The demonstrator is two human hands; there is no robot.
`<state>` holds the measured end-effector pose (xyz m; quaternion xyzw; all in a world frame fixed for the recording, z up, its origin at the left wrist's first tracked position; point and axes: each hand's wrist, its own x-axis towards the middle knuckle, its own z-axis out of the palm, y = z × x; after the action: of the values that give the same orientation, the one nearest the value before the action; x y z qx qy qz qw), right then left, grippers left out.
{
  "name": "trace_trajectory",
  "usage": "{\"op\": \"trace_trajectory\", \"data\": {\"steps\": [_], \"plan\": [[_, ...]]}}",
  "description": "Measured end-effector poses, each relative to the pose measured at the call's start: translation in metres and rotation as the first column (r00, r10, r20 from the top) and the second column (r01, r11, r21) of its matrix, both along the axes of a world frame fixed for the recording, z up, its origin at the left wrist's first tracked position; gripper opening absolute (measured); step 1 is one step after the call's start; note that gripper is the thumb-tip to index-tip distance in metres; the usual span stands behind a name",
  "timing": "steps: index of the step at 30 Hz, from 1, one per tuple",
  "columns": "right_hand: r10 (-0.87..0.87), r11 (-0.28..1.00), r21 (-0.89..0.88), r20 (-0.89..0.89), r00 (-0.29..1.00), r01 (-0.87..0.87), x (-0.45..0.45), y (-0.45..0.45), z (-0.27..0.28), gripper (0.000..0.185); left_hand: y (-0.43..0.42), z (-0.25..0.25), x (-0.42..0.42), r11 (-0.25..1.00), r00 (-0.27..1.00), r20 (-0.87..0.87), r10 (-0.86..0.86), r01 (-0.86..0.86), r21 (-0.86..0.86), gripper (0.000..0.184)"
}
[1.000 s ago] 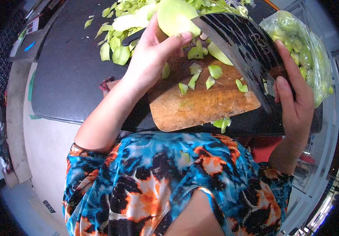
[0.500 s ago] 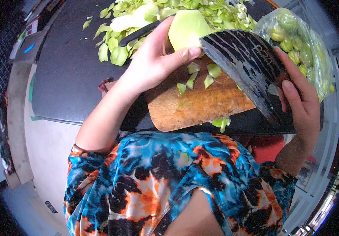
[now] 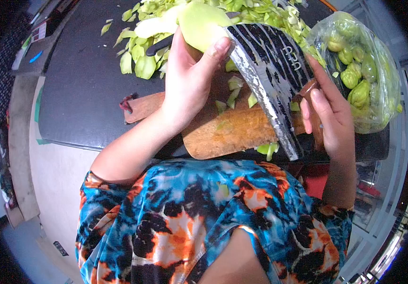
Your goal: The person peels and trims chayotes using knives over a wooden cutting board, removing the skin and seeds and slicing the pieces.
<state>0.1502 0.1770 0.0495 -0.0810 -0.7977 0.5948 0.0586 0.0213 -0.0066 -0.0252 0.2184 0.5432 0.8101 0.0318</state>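
Observation:
My left hand [image 3: 187,83] is closed around a peeled pale-green chayote [image 3: 201,28], with the thumb along its lower side. In my right hand [image 3: 329,116] is a broad dark cleaver [image 3: 268,61], its blade streaked with wet residue and its brown handle partly hidden by the fingers. The blade's upper left corner is at the chayote's right side; whether it has cut in I cannot tell. Below both hands lies a wooden cutting board [image 3: 232,135] with a few green pieces on it.
A heap of thin green slices [image 3: 261,12] covers the far part of the black table [image 3: 81,94]. A black handle [image 3: 159,46] sticks out beside the heap. To the right stands a clear plastic bag [image 3: 379,94] of whole chayotes.
My left hand and the chayote have shifted left. My right hand has moved left with the cleaver, whose blade now stands more steeply and shows its edge.

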Motion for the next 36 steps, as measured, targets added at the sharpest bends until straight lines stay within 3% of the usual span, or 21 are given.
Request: {"op": "trace_trajectory", "data": {"steps": [2, 8, 13, 17, 20, 24, 27, 30, 34, 36], "plan": [[-0.001, 0.997, -0.073, 0.080, 0.997, 0.006, -0.003, -0.001, 0.000, 0.046, 0.003, -0.002, 0.002, 0.997, 0.997, -0.014, 0.074, -0.074, -0.006, 0.040], [0.086, 0.945, -0.326, 0.204, 0.975, -0.015, -0.009, 0.008, -0.002, 0.047, 0.004, 0.002, 0.006, 0.984, 0.999, -0.019, -0.038, 0.041, 0.176, 0.038], [0.146, 0.866, -0.499, 0.243, 0.959, -0.005, -0.009, 0.009, -0.011, 0.047, 0.001, -0.002, -0.001, 0.996, 0.972, -0.235, 0.000, 0.020, 0.083, 0.047], [0.283, 0.671, -0.742, 0.259, 0.923, 0.003, -0.006, 0.011, -0.016, 0.049, 0.003, -0.010, -0.008, 0.978, 0.903, -0.393, 0.174, -0.206, -0.039, 0.050], [0.358, 0.566, -0.824, 0.254, 0.898, 0.008, -0.006, 0.008, -0.021, 0.050, 0.002, -0.001, -0.011, 0.994, 0.958, -0.263, 0.112, -0.111, 0.018, 0.043], [0.271, 0.713, -0.702, 0.290, 0.918, 0.011, -0.004, 0.011, -0.024, 0.049, -0.007, 0.012, -0.012, 1.000, 0.999, 0.052, 0.015, -0.017, 0.023, 0.032], [0.158, 0.845, -0.535, 0.276, 0.948, 0.015, -0.003, 0.018, -0.020, 0.047, -0.014, 0.013, -0.020, 0.997, 0.983, 0.168, -0.079, 0.079, 0.007, 0.028], [0.020, 0.943, -0.329, 0.215, 0.976, 0.053, -0.004, 0.027, -0.017, 0.045, -0.016, 0.012, -0.026, 0.993, 0.968, 0.227, -0.111, 0.119, -0.019, 0.027], [-0.151, 0.964, -0.202, 0.113, 0.982, 0.171, -0.009, 0.058, -0.020, 0.048, -0.014, 0.008, -0.026, 0.987, 0.966, 0.229, -0.121, 0.141, -0.077, 0.035], [-0.204, 0.977, -0.035, 0.122, 0.971, 0.210, -0.015, 0.076, -0.021, 0.048, -0.017, 0.007, -0.028, 0.968, 0.920, 0.303, -0.248, 0.248, 0.039, 0.038]]}}
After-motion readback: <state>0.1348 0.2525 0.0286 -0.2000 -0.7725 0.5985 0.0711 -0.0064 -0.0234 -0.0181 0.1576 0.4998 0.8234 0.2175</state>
